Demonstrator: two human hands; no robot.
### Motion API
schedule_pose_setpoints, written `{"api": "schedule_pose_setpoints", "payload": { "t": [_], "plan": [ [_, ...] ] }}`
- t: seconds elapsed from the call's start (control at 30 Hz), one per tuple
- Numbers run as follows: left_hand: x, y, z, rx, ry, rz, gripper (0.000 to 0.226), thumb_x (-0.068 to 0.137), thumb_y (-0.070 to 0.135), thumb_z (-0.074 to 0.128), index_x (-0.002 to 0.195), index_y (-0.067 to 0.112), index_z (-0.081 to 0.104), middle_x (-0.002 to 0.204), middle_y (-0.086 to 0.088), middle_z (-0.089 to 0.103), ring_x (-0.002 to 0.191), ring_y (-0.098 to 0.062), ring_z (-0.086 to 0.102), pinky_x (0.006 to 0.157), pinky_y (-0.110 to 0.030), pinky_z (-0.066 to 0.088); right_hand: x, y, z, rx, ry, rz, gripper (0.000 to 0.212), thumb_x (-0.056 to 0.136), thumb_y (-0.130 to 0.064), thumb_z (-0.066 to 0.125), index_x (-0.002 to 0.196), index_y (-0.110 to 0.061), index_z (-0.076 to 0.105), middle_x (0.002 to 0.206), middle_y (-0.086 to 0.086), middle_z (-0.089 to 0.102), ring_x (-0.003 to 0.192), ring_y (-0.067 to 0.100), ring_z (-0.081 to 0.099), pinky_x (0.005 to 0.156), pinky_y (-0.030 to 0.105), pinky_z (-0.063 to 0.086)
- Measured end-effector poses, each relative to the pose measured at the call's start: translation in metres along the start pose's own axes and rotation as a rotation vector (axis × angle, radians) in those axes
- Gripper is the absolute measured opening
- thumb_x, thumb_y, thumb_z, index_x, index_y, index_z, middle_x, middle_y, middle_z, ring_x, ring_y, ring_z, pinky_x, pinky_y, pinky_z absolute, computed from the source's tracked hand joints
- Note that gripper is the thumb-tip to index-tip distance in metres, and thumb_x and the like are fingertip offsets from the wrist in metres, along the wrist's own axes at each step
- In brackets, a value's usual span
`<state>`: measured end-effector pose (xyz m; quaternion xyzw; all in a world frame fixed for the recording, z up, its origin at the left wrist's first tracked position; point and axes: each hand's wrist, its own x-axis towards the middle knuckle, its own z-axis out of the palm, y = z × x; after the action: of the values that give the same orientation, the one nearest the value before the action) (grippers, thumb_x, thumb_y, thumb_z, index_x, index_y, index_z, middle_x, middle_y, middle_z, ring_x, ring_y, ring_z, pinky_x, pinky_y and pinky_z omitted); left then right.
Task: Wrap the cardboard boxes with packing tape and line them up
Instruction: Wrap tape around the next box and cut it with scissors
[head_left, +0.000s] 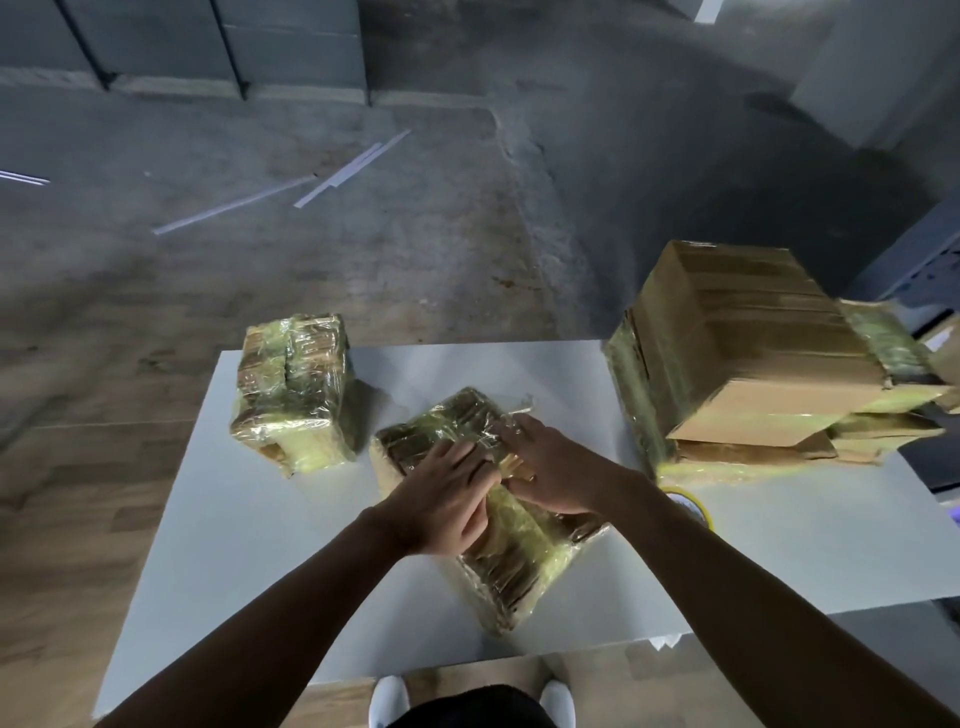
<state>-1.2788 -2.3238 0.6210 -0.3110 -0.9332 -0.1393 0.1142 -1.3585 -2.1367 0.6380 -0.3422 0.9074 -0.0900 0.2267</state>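
Observation:
A cardboard box wrapped in clear yellowish tape (511, 551) lies flat in the middle of the white table (249, 519). My left hand (441, 499) and my right hand (550, 467) both press flat on its top, fingers straight, smoothing the tape where they meet. A second wrapped box (291, 389) stands upright at the table's far left. A roll of packing tape (691, 509) peeks out behind my right forearm, mostly hidden.
A tall stack of flattened cardboard boxes (753, 353) sits on the table's right side, with more wrapped bundles (883, 343) behind it. Beyond the table is a concrete floor with thin white strips (353, 166). My white shoes (389, 701) show below the near edge.

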Motion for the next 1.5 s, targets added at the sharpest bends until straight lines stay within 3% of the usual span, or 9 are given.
{"api": "schedule_pose_setpoints", "payload": {
  "t": [0.17,0.33,0.43,0.57,0.73,0.93,1.23,1.43,1.5],
  "plan": [
    [0.002,0.004,-0.006,-0.002,-0.054,-0.052,0.025,0.080,0.016,0.049,0.099,0.009,0.064,0.098,-0.004,0.062,0.089,-0.022,0.053,0.077,-0.036,0.046,-0.001,0.006,0.008,0.119,0.055,-0.001,0.068,0.097,-0.042,0.048,0.153,-0.026,0.014,0.160,0.003,0.007,0.143,0.026,0.020,0.113,0.039,0.028],
    [-0.002,0.018,-0.004,-0.016,-0.058,-0.239,0.048,0.083,0.020,0.047,0.127,0.007,0.058,0.102,-0.003,0.064,0.093,-0.022,0.054,0.079,-0.035,0.048,-0.012,0.011,0.015,0.174,0.286,0.100,0.058,0.098,-0.037,0.048,0.150,-0.024,0.027,0.149,0.008,0.037,0.135,0.027,0.036,0.107,0.043,0.036],
    [-0.003,0.039,0.002,0.012,-0.073,-0.342,0.042,0.082,0.025,0.048,0.119,0.012,0.064,0.106,-0.007,0.064,0.094,-0.026,0.056,0.071,-0.042,0.053,-0.026,0.022,0.020,0.205,0.367,0.228,0.054,0.098,-0.040,0.045,0.147,-0.021,0.033,0.133,0.007,0.052,0.123,0.026,0.046,0.101,0.041,0.040],
    [0.004,0.064,0.007,0.034,-0.083,-0.512,0.060,0.068,0.016,0.076,0.126,0.010,0.060,0.124,-0.021,0.057,0.098,-0.035,0.061,0.072,-0.048,0.056,-0.047,0.043,0.022,0.259,0.427,0.224,0.041,0.097,-0.035,0.049,0.133,-0.015,0.054,0.126,0.006,0.060,0.117,0.023,0.053,0.097,0.037,0.043],
    [0.028,0.087,0.004,0.090,0.022,-0.418,0.043,0.053,0.008,0.083,0.095,0.009,0.070,0.094,-0.010,0.066,0.082,-0.031,0.064,0.064,-0.042,0.055,-0.060,0.065,0.022,0.397,0.558,0.287,0.024,0.096,-0.019,0.050,0.105,-0.007,0.069,0.104,0.011,0.068,0.097,0.026,0.062,0.081,0.030,0.045],
    [0.076,0.122,0.015,-0.122,0.055,-0.357,0.011,0.076,0.008,0.059,0.086,0.010,0.064,0.085,-0.008,0.063,0.082,-0.030,0.059,0.063,-0.037,0.048,-0.081,0.088,0.030,0.387,0.502,0.358,0.029,0.099,-0.024,0.044,0.099,-0.007,0.067,0.098,0.011,0.068,0.090,0.027,0.061,0.078,0.037,0.049],
    [0.131,0.154,0.046,-0.325,0.064,-0.348,0.017,0.088,0.008,0.051,0.097,0.008,0.065,0.092,-0.007,0.066,0.087,-0.025,0.059,0.071,-0.037,0.049,-0.114,0.133,0.059,0.370,0.426,0.495,0.029,0.100,-0.032,0.042,0.098,-0.015,0.065,0.094,0.002,0.066,0.077,0.013,0.056,0.061,0.021,0.040],
    [0.154,0.168,0.062,-0.475,-0.003,-0.477,0.017,0.089,0.005,0.048,0.097,0.005,0.063,0.094,-0.010,0.063,0.087,-0.025,0.059,0.076,-0.036,0.046,-0.134,0.153,0.083,0.460,0.442,0.528,0.014,0.092,-0.031,0.056,0.082,-0.027,0.064,0.088,-0.009,0.059,0.080,0.009,0.052,0.065,0.008,0.036],
    [0.159,0.168,0.064,-0.512,-0.039,-0.535,0.018,0.088,0.001,0.047,0.095,0.002,0.064,0.091,-0.012,0.065,0.086,-0.026,0.060,0.077,-0.034,0.046,-0.135,0.156,0.092,0.260,0.437,0.527,0.022,0.093,-0.039,0.055,0.088,-0.023,0.068,0.095,-0.007,0.065,0.088,0.015,0.060,0.068,0.020,0.039]
  ]
}}
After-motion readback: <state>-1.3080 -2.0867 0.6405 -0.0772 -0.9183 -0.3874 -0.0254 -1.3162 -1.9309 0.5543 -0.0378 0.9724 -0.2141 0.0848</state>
